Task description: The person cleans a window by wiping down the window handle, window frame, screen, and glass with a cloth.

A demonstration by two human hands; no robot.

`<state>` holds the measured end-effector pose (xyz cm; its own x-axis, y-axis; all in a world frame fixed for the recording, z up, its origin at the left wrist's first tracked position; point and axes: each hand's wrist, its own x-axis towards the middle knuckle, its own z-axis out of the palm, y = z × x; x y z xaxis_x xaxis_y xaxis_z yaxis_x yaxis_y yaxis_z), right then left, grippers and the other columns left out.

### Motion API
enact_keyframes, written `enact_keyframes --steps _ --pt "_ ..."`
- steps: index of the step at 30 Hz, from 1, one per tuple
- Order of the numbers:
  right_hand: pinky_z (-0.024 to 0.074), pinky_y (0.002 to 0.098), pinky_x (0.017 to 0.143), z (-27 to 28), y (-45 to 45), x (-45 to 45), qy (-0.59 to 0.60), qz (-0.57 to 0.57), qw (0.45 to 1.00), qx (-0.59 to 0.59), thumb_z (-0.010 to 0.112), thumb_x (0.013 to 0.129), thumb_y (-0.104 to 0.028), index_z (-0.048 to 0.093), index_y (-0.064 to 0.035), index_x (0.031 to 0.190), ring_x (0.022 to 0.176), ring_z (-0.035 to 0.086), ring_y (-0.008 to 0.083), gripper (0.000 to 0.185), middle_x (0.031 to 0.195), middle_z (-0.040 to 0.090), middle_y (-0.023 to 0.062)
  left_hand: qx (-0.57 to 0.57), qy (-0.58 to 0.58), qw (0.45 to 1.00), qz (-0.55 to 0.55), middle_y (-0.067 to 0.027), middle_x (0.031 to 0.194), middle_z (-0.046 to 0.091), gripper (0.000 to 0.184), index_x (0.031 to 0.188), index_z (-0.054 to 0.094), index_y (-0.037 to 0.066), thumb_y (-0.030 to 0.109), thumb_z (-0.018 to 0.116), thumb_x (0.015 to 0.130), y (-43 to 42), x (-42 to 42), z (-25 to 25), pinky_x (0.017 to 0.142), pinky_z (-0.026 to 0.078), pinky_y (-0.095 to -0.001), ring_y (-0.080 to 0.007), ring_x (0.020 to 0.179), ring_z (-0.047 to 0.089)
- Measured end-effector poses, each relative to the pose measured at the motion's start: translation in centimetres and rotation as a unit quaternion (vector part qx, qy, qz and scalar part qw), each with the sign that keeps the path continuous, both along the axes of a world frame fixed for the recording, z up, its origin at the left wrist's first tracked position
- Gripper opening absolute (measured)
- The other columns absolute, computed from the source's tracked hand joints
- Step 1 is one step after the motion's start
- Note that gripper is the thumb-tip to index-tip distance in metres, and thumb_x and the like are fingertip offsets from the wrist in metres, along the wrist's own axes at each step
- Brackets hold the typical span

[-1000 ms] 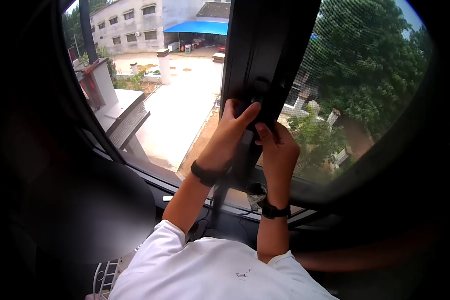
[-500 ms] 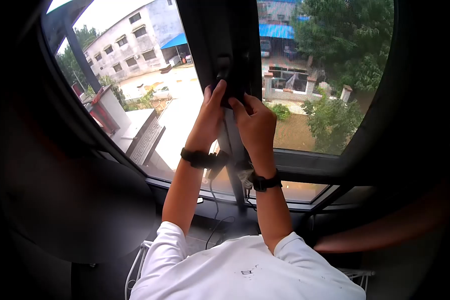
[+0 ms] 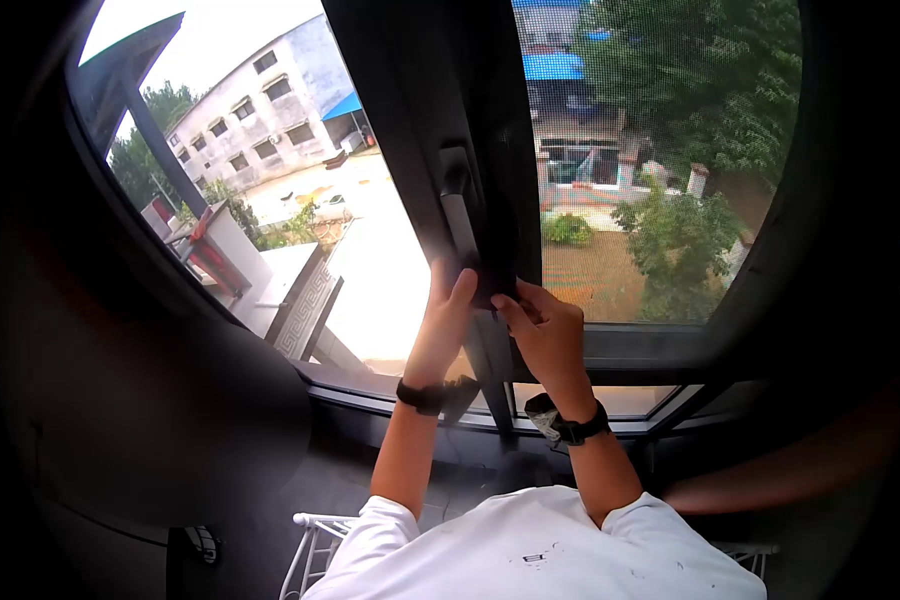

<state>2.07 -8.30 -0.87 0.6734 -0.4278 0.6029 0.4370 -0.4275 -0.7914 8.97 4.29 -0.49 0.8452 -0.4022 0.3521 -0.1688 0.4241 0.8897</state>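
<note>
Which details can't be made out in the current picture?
All in the head view:
- Dark item at the hands: its kind and full outline, lost against the black window frame.
- Left hand and right hand: some fingers, hidden by the hands themselves.
- Shirt marks: too small to read.
- Grey shape, lower left: too blurred to identify.

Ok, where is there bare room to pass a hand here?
Room shows on the dark frame above the handle, and before the screen right of the right hand. It's crowded around the handle's lower end, where that and the left hand nearly meet.
</note>
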Motion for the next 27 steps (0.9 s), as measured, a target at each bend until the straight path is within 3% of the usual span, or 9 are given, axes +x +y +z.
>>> enact_keyframes --steps 2,5,7,8,14,18,20,22,27 --pt "0.0506 0.0255 0.056 -0.5 0.1 -0.3 -0.002 0.022 0.999 0.024 0.074 0.075 -0.016 0.067 0.0008 0.096 0.063 0.068 0.019 0.028 0.071 0.067 0.0146 0.031 -0.044 0.998 0.023 -0.0078 0.107 0.052 0.038 0.123 0.038 0.004 0.023 0.052 0.093 0.3 0.1 0.1 0.078 0.047 -0.0264 -0.015 0.093 0.055" --pt "0.0499 0.024 0.054 -0.5 0.1 0.3 -0.018 0.025 0.999 0.036 0.074 0.075 -0.015 0.067 0.0015 0.098 0.061 0.068 0.0175 0.029 0.07 0.067 0.0147 -0.016 -0.041 0.999 0.021 -0.0063 0.104 0.056 0.046 0.121 0.043 0.002 0.033 0.058 0.09 0.6 0.1 0.0 0.079 0.046 -0.0257 -0.0139 0.092 0.055" --pt "0.0491 0.0222 0.052 -0.6 0.2 0.5 -0.047 0.039 0.996 0.061 0.072 0.077 -0.012 0.066 0.0015 0.101 0.06 0.067 0.0149 0.028 0.071 0.068 0.0135 0.07 -0.071 0.994 -0.051 -0.0055 0.101 0.059 0.058 0.117 0.049 -0.001 0.045 0.064 0.084 1.8 1.7 -1.6 0.082 0.045 -0.0263 -0.0137 0.093 0.055" --pt "0.0491 0.0222 0.052 -0.4 0.2 0.5 -0.047 0.043 0.996 0.066 0.072 0.077 -0.012 0.066 0.0015 0.101 0.06 0.067 0.0149 0.028 0.071 0.068 0.0135 0.12 -0.052 0.99 -0.046 -0.0095 0.111 0.059 0.073 0.118 0.049 -0.006 0.053 0.064 0.079 2.4 1.8 -2.3 0.09 0.045 -0.0288 -0.0167 0.102 0.057" --pt "0.0492 0.0218 0.053 -0.7 -0.2 0.5 -0.065 0.045 0.996 0.043 0.07 0.079 -0.01 0.064 0.004 0.103 0.066 0.067 0.013 0.029 0.077 0.068 0.0129 0.046 -0.067 0.987 -0.142 -0.0095 0.109 0.059 0.071 0.119 0.048 -0.005 0.055 0.058 0.083 0.9 2.3 -3.3 0.088 0.046 -0.0305 -0.0168 0.104 0.056" --pt "0.0464 0.019 0.056 1.3 0.4 1.1 -0.065 0.012 0.997 0.035 0.071 0.082 -0.016 0.064 0.0018 0.105 0.063 0.061 0.007 0.031 0.073 0.067 0.0076 0.056 -0.111 0.988 0.089 -0.006 0.102 0.06 0.067 0.115 0.052 -0.003 0.059 0.043 0.09 -0.7 1.6 -1.8 0.076 0.044 -0.0242 -0.0121 0.089 0.056" --pt "0.0507 0.0248 0.055 4.0 0.9 1.7 -0.125 0.012 0.991 0.048 0.072 0.079 -0.014 0.064 0.0039 0.103 0.065 0.067 0.0167 0.031 0.078 0.067 0.0159 0.081 -0.121 0.986 0.083 -0.0044 0.096 0.062 0.066 0.111 0.054 -0.001 0.06 0.038 0.091 -0.7 0.7 2.5 0.073 0.043 -0.023 -0.0097 0.085 0.057" --pt "0.051 0.0258 0.056 6.2 0.5 1.9 -0.152 0.002 0.988 0.032 0.072 0.079 -0.018 0.065 0.0037 0.1 0.063 0.067 0.0194 0.031 0.076 0.066 0.0156 0.07 -0.109 0.989 0.077 -0.005 0.095 0.063 0.063 0.111 0.054 0.001 0.059 0.036 0.093 -1.3 -0.8 6.3 0.07 0.043 -0.0227 -0.0107 0.081 0.058" --pt "0.051 0.0273 0.053 7.2 -0.5 2.0 -0.112 -0.005 0.993 -0.043 0.07 0.081 -0.021 0.063 0.0016 0.096 0.064 0.068 0.0216 0.028 0.07 0.066 0.0141 0.05 -0.093 0.994 0.03 -0.0088 0.103 0.064 0.059 0.118 0.051 0.001 0.054 0.038 0.094 0.0 1.2 5.2 0.076 0.047 -0.0276 -0.015 0.09 0.061"
